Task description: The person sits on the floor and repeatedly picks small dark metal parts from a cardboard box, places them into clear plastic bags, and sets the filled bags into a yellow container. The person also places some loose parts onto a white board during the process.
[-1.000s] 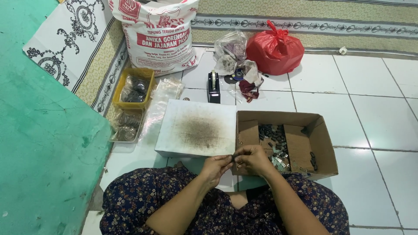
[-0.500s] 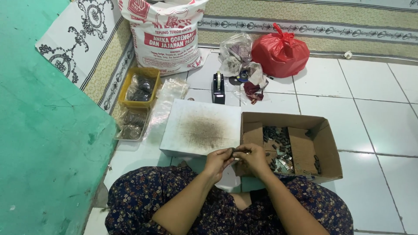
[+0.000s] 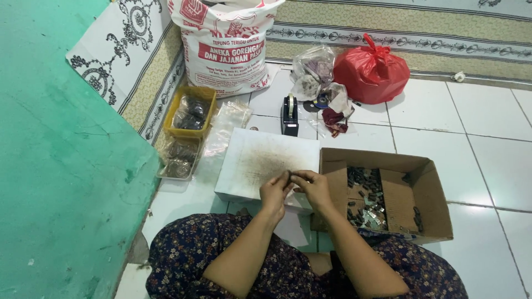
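White floor tiles [image 3: 487,144] lie under us beside a green wall [image 3: 55,166]. We pinch one small dark piece [image 3: 290,176] between our left hand [image 3: 275,191] and right hand [image 3: 313,187], fingertips shut on it, over the flat white board [image 3: 260,158]. Just right sits the open brown cardboard box [image 3: 426,188] of small dark bits.

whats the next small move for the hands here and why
Probably press the small dark piece together, then drop it aside: both the left hand and right hand pinch it over the white board, with loose parts beside them in the cardboard box.
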